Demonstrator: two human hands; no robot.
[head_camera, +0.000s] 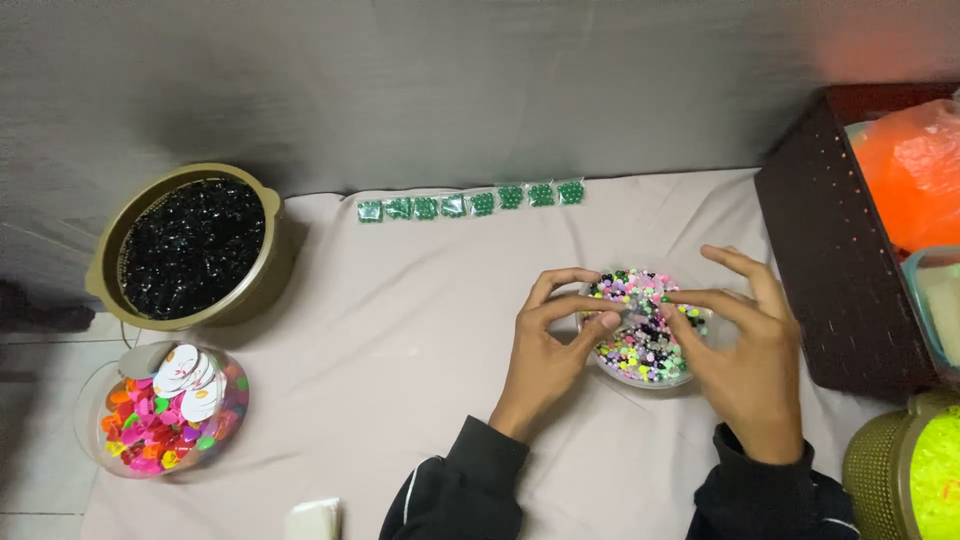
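Multicoloured beads in clear bowl (640, 378); left hand (545, 350) pinching at rim, right hand (750, 350) fingers spread, touching beads.

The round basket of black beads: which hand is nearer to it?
Left. The left hand is at the bowl of mixed beads, on the side toward the black-bead basket; the right hand is at the bowl's far side.

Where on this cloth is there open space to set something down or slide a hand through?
The widest bare patch of cloth lies between the bowl of black beads, the row of green bead packets and the left hand. It is crowded around the clear bowl of mixed beads, where the right hand nears the dark basket.
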